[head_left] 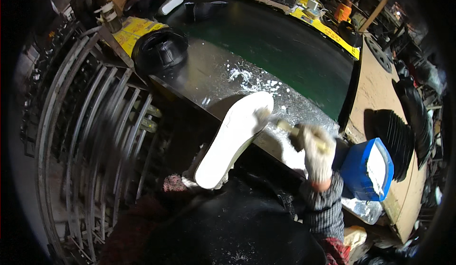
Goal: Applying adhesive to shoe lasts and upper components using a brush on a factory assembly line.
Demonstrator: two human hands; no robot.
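Observation:
A white shoe sole (227,141) is held up at a slant in front of my body, toe end pointing away and to the right. My left hand (190,182) grips it at the heel end from below; most of that gloved hand is hidden under the sole. In a pale glove, my right hand (319,152) is closed around the handle of a brush (284,125). Motion smears the bristles, which lie over the sole's upper right edge. Close to the right hand stands a blue container (352,170) with white liquid inside.
White splashes dot the grey metal worktop (199,70). A green surface (285,61) extends behind it. Black rounded pieces (161,49) sit at the back left, and another white sole (172,2) lies farther away. A metal rack (97,122) fills the left; stacked black sheets (392,137) stand right.

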